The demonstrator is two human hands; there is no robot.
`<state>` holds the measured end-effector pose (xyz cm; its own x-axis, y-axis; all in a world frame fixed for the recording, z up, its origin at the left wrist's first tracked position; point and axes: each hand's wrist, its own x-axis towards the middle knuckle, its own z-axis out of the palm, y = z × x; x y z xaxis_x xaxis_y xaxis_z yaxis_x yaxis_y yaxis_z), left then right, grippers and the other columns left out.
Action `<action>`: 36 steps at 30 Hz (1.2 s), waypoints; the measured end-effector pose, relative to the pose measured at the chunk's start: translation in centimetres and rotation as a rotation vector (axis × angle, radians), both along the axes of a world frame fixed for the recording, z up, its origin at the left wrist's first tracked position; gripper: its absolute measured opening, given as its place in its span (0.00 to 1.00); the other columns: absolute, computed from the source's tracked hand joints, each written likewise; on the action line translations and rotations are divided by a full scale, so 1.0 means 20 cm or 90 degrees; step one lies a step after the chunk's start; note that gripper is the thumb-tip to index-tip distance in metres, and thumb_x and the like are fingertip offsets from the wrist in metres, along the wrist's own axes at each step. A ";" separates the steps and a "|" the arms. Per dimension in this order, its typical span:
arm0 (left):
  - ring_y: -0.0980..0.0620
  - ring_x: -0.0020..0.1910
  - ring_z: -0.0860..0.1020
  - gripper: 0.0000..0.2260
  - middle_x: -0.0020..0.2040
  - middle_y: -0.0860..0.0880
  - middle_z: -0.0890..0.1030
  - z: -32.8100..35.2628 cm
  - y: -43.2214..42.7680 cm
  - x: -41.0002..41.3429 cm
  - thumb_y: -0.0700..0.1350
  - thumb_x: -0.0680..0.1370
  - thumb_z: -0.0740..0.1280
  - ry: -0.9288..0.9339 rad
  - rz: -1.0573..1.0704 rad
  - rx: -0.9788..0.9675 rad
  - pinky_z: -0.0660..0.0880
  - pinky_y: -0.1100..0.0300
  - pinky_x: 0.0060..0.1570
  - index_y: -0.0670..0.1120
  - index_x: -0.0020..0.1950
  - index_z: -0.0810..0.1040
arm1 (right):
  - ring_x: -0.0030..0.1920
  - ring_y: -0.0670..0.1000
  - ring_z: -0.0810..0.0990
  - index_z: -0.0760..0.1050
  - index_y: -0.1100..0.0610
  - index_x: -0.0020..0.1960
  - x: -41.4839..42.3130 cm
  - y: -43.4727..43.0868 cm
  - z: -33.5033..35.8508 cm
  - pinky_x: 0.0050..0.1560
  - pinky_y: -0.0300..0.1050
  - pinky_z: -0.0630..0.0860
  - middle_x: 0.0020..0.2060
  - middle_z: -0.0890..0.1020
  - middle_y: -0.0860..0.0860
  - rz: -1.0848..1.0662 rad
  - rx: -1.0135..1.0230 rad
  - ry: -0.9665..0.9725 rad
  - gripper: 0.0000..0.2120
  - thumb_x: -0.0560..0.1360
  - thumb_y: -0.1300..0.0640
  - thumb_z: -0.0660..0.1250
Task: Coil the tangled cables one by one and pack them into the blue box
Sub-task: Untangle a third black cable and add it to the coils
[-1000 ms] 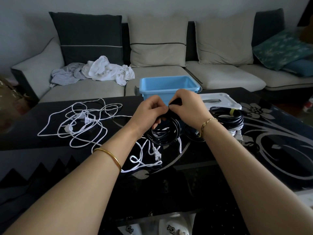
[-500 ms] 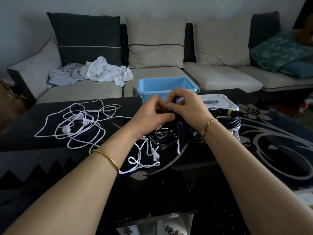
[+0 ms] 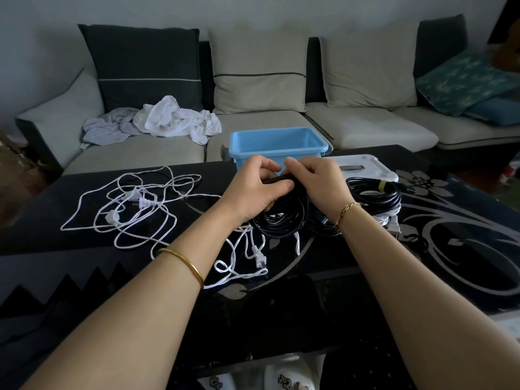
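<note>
Both hands grip black cable coil (fingers curled) before blue box.

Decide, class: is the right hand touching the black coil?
Touching. The head view shows the right hand with its fingers curled round the top of the black coil, with no gap between them.

Glossy black table with silver flower patterning, carrying a loose tangle of white cables at the left, a blue box at its far edge, a white lid just beside that, and a yellow-banded black coil at the right.
</note>
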<state>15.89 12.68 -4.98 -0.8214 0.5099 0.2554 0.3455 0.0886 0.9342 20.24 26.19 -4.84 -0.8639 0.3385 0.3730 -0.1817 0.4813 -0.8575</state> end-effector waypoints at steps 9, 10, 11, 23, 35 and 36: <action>0.55 0.23 0.71 0.08 0.42 0.46 0.75 0.01 0.01 -0.01 0.41 0.76 0.70 0.015 0.003 -0.043 0.68 0.64 0.23 0.43 0.49 0.71 | 0.33 0.45 0.74 0.79 0.61 0.39 0.01 -0.02 0.00 0.38 0.41 0.72 0.31 0.78 0.49 0.003 -0.014 -0.017 0.16 0.79 0.53 0.61; 0.52 0.25 0.71 0.09 0.40 0.46 0.75 0.01 0.01 -0.01 0.41 0.76 0.70 -0.001 -0.001 -0.045 0.67 0.63 0.23 0.42 0.49 0.71 | 0.34 0.45 0.73 0.78 0.59 0.38 0.01 -0.02 0.00 0.39 0.41 0.71 0.31 0.77 0.48 -0.001 -0.007 -0.009 0.15 0.79 0.53 0.61; 0.50 0.27 0.71 0.09 0.39 0.46 0.75 0.00 0.01 -0.02 0.41 0.76 0.70 -0.016 0.001 -0.049 0.67 0.62 0.24 0.42 0.50 0.71 | 0.34 0.44 0.73 0.76 0.58 0.39 0.00 -0.02 0.00 0.39 0.39 0.70 0.31 0.76 0.46 -0.006 0.001 -0.003 0.14 0.79 0.54 0.61; 0.56 0.19 0.65 0.12 0.26 0.47 0.70 0.03 -0.04 -0.05 0.40 0.78 0.66 -0.243 0.056 0.088 0.60 0.69 0.19 0.42 0.35 0.72 | 0.53 0.52 0.74 0.77 0.57 0.46 0.10 -0.01 -0.02 0.52 0.44 0.72 0.48 0.78 0.49 0.035 0.268 0.127 0.13 0.63 0.59 0.61; 0.54 0.24 0.66 0.09 0.34 0.44 0.71 0.04 -0.01 -0.06 0.39 0.77 0.66 -0.280 0.067 0.151 0.63 0.68 0.19 0.40 0.38 0.73 | 0.50 0.55 0.75 0.80 0.56 0.38 0.04 0.00 -0.04 0.47 0.49 0.73 0.47 0.81 0.51 -0.086 0.539 0.309 0.04 0.69 0.57 0.67; 0.54 0.25 0.65 0.10 0.33 0.44 0.71 0.05 -0.01 -0.05 0.39 0.77 0.66 -0.265 0.069 0.149 0.63 0.68 0.19 0.40 0.37 0.72 | 0.50 0.53 0.74 0.80 0.56 0.38 0.04 -0.01 -0.04 0.47 0.48 0.71 0.45 0.81 0.51 -0.079 0.553 0.328 0.04 0.70 0.57 0.67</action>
<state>14.89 12.48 -4.05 -0.9234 0.3838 -0.0085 -0.0610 -0.1247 0.9903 21.08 25.99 -5.63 -0.5062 -0.1496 0.8493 -0.3365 0.9410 -0.0348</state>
